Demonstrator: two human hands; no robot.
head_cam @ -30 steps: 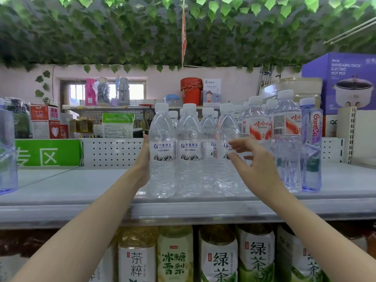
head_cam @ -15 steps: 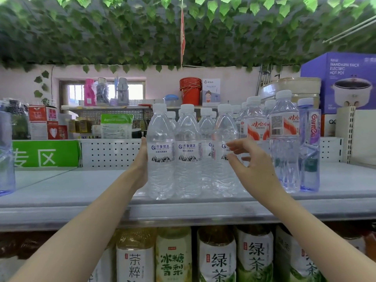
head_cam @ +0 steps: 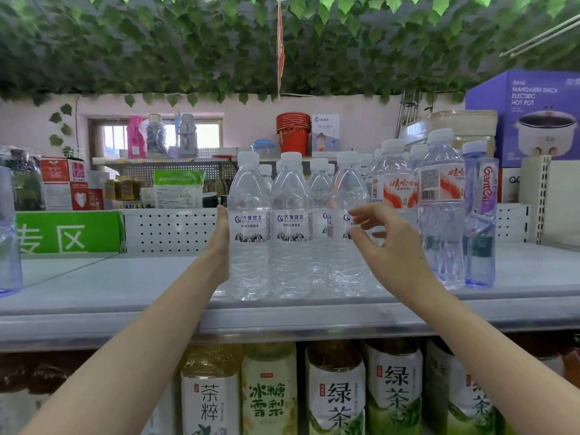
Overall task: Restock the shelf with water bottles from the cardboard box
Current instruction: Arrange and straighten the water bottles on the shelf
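Observation:
Several clear water bottles with white caps and blue-and-white labels stand clustered near the front edge of the grey top shelf [head_cam: 125, 287]. My left hand [head_cam: 221, 243] lies flat against the left side of the leftmost front bottle [head_cam: 249, 246], its fingers hidden behind the bottle. My right hand [head_cam: 392, 243] hovers open with fingers spread. Its thumb and forefinger are at the label of the rightmost front bottle [head_cam: 345, 189]. A middle front bottle [head_cam: 292, 246] stands between them. The cardboard box is out of view.
Taller bottles with red labels [head_cam: 439, 196] and a blue bottle [head_cam: 480, 221] stand just right of the cluster. Another blue bottle [head_cam: 8, 240] sits at the left edge. Tea bottles [head_cam: 270, 394] fill the lower shelf. A perforated white back panel [head_cam: 169, 230] lies behind.
Hardly anything: both hands stay at the sides of the bottle cluster and the view shifts only slightly.

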